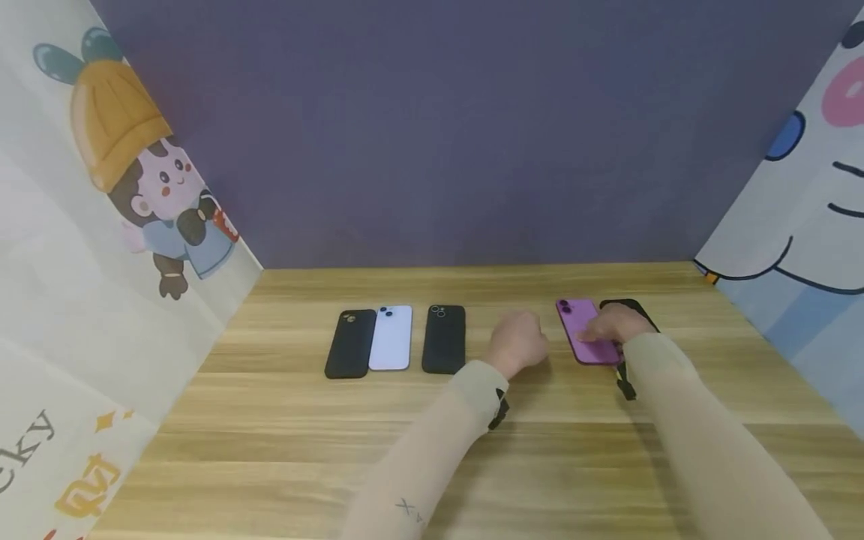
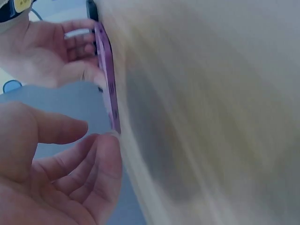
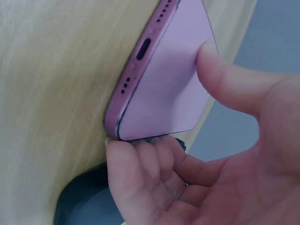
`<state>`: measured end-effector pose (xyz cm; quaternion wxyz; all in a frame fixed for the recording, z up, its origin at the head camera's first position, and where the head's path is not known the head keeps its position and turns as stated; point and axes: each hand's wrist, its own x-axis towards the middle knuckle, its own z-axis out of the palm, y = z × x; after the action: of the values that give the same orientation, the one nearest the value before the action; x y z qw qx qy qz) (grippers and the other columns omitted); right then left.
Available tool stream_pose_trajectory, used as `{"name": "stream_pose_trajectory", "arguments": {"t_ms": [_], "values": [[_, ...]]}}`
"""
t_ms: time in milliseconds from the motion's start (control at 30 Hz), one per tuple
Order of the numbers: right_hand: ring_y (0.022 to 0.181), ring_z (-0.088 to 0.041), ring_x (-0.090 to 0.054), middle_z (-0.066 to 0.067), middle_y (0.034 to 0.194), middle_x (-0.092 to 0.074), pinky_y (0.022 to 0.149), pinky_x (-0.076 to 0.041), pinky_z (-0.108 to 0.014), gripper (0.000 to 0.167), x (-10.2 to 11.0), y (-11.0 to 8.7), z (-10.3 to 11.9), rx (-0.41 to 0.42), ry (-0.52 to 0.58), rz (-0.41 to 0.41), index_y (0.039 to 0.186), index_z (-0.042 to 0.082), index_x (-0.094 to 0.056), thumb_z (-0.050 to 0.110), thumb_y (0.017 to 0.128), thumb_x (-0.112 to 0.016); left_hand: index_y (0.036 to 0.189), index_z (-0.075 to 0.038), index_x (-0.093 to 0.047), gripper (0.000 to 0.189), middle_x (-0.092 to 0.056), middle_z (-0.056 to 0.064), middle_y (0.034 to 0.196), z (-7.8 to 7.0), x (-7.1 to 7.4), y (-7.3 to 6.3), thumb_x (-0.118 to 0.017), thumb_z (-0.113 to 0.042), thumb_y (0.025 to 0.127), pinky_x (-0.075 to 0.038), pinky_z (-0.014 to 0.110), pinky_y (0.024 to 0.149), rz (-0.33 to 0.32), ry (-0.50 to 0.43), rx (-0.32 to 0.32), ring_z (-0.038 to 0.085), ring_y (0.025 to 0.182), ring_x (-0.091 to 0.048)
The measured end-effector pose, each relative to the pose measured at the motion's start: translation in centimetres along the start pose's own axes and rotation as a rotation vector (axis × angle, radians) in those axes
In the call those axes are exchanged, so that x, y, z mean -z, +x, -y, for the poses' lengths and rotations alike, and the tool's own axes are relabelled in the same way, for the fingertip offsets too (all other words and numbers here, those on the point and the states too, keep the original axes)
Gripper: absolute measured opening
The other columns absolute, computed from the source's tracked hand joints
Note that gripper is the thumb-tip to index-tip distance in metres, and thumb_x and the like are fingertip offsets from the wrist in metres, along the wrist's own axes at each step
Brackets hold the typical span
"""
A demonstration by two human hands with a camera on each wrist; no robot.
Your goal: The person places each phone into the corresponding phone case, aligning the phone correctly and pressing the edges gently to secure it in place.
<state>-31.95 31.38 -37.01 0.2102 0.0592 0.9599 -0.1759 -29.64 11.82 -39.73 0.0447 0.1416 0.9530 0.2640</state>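
My right hand (image 1: 616, 322) holds a pink phone (image 1: 579, 319), which is back side up with its camera lenses at the far end. In the right wrist view the thumb (image 3: 220, 77) presses on the phone's back while the curled fingers (image 3: 136, 173) sit against its long edge. Partly under that hand lies a black phone case (image 3: 89, 199), its hollow inside showing. To the left of the pink phone is my left hand (image 1: 518, 341), held just over the table. Its fingers (image 2: 101, 168) curl loosely, with a gap to the thumb and nothing between them.
Left of my hands lie a black phone (image 1: 444, 341), a pale lilac phone (image 1: 391, 341) and a black phone case (image 1: 350, 345). All rest on the wooden table (image 1: 270, 442). A purple-grey panel (image 1: 439, 135) stands along its back edge, and patterned walls rise at both sides.
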Motion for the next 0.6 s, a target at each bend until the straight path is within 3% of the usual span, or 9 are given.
{"name": "stream_pose_trajectory", "arguments": {"t_ms": [133,267,467,600], "values": [[0.085,-0.031,-0.06,-0.03,0.102,-0.058,0.074,-0.056,-0.044,0.071,-0.1,-0.3,0.1,-0.005,0.099,-0.014,0.124,-0.02,-0.046,0.038,0.092,-0.071,0.062,-0.015,-0.046,0.033,-0.043,-0.002,0.059,-0.6,-0.8,0.3,-0.064,-0.013,0.09,-0.033,0.026,0.04,0.011,-0.066,0.018,0.011,0.045,-0.038],[0.071,-0.024,-0.058,-0.017,0.084,-0.054,0.059,-0.056,-0.036,0.056,0.0,-0.5,-0.1,-0.022,0.193,0.0,0.116,-0.012,-0.046,0.033,0.093,-0.071,0.061,-0.015,-0.044,0.036,-0.04,-0.004,0.055,-1.1,-1.0,0.7,-0.065,-0.015,0.09,-0.031,0.026,0.04,0.022,-0.113,0.047,0.01,0.044,-0.035],[0.061,-0.022,-0.059,-0.017,0.08,-0.056,0.055,-0.054,-0.033,0.058,0.0,-0.4,0.2,-0.004,0.127,-0.016,0.115,-0.014,-0.046,0.033,0.093,-0.071,0.059,-0.016,-0.041,0.038,-0.037,-0.006,0.053,-1.4,-1.4,1.3,-0.069,-0.014,0.085,-0.03,0.025,0.04,0.007,-0.182,0.089,0.009,0.042,-0.032],[0.064,-0.025,-0.063,-0.021,0.083,-0.06,0.057,-0.056,-0.034,0.068,0.0,-0.3,0.5,0.01,0.093,-0.016,0.123,-0.018,-0.045,0.035,0.091,-0.072,0.056,-0.016,-0.041,0.042,-0.04,-0.004,0.055,-1.7,-2.0,1.7,-0.072,-0.016,0.085,-0.031,0.025,0.04,-0.021,-0.226,0.136,0.01,0.043,-0.034]]}}
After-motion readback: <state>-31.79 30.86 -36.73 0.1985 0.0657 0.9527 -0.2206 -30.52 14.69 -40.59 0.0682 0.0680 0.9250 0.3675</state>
